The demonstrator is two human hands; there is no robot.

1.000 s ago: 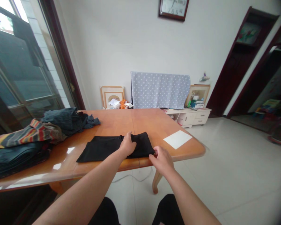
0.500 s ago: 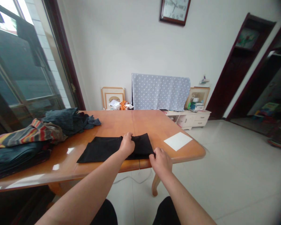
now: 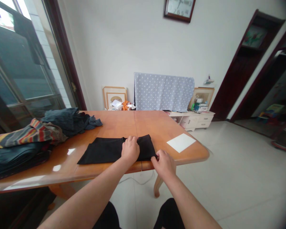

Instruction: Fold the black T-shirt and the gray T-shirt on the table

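- Your left hand (image 3: 130, 149) rests on top of the folded black cloth (image 3: 105, 150), right of its middle, with fingers bent over; whether they grip the fabric cannot be told.
- Your right hand (image 3: 165, 163) pinches the near right corner of that cloth between thumb and fingers, at the near edge of the bench (image 3: 152, 122).
- You have the black cloth lying as a flat, long strip along that near edge, across the seam in the bench top.
- On your right, a white sheet (image 3: 181, 142) lies flat, apart from the cloth and near the bench's rounded corner.
- On your left, a striped cloth (image 3: 35, 133) lies crumpled over a dark folded stack (image 3: 13, 160); a crumpled blue-grey cloth (image 3: 63, 121) lies just beyond it.
- Facing you beyond the bench: a white cabinet (image 3: 192, 122), a dotted blue cover (image 3: 164, 92) and, high on the wall, a clock (image 3: 179, 9).
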